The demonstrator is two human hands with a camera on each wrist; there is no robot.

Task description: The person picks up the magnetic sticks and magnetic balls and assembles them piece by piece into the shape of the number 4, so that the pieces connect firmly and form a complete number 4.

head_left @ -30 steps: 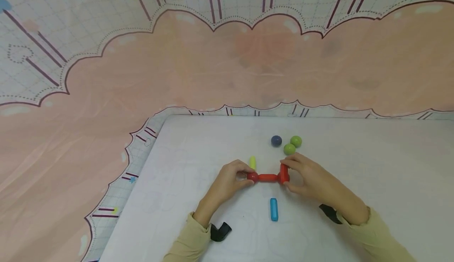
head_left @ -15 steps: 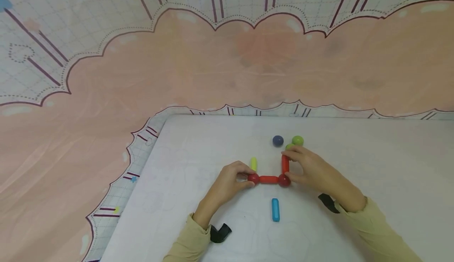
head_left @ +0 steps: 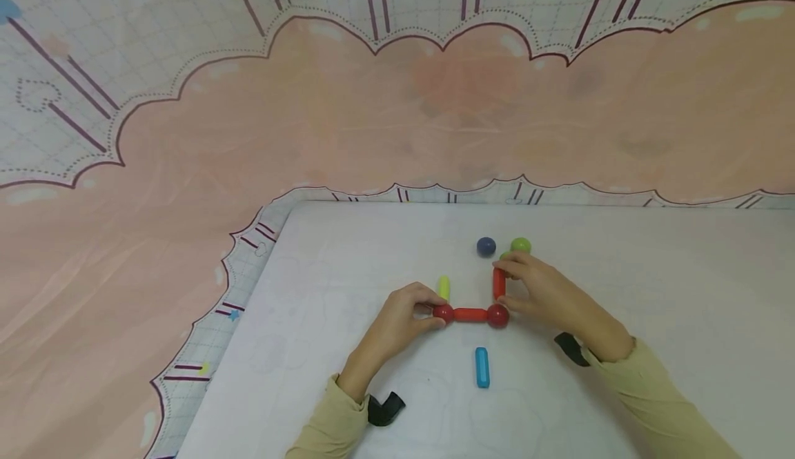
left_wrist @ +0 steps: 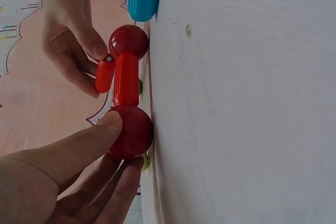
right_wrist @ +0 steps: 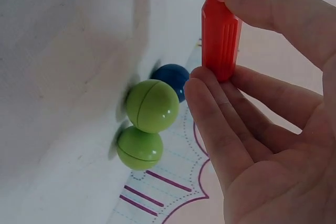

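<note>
My left hand (head_left: 400, 317) pinches a dark red ball (left_wrist: 134, 134) between thumb and fingers. A red magnetic-type rod (head_left: 470, 315) joins that ball to a second red ball (head_left: 497, 316) on its right. Between thumb and fingertips, my right hand (head_left: 540, 290) holds another red rod (right_wrist: 221, 38) by its ends, just beyond the second ball. A narrow gap shows between this rod and that ball in the right wrist view. Behind the left fingers a yellow rod (head_left: 444, 288) points away, its near end hidden.
A blue rod (head_left: 482, 367) lies on the white table (head_left: 298, 293) on the near side of the joined pieces. Beyond the right hand are a dark blue ball (head_left: 486, 246) and two green balls (right_wrist: 153, 106), partly covered by the fingers in the head view.
The right hand has moved its red rod away from me, off the second red ball, which now shows whole. The left hand keeps its pinch in place.
</note>
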